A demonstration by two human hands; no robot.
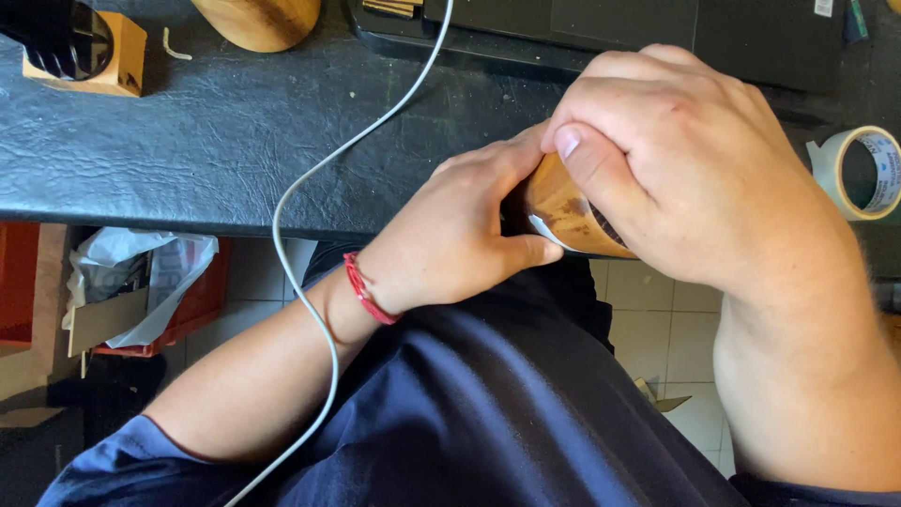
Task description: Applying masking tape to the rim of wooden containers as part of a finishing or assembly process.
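Observation:
A small rounded wooden piece (566, 214), brown and polished, is held between both hands at the near edge of a black leather-topped table (206, 131). My left hand (460, 230) grips its left side, thumb underneath; a red cord bracelet circles that wrist. My right hand (685, 160) wraps over the top and right side, thumb pressed along the wood. Most of the piece is hidden by the fingers. A pale sliver shows at its lower left edge.
A white cable (300, 188) runs across the table and down over my left forearm. A roll of clear tape (859, 174) lies at the right. A wooden block with a black part (80, 47) and a rounded wooden object (258, 21) stand at the back. A red crate (188, 300) sits below.

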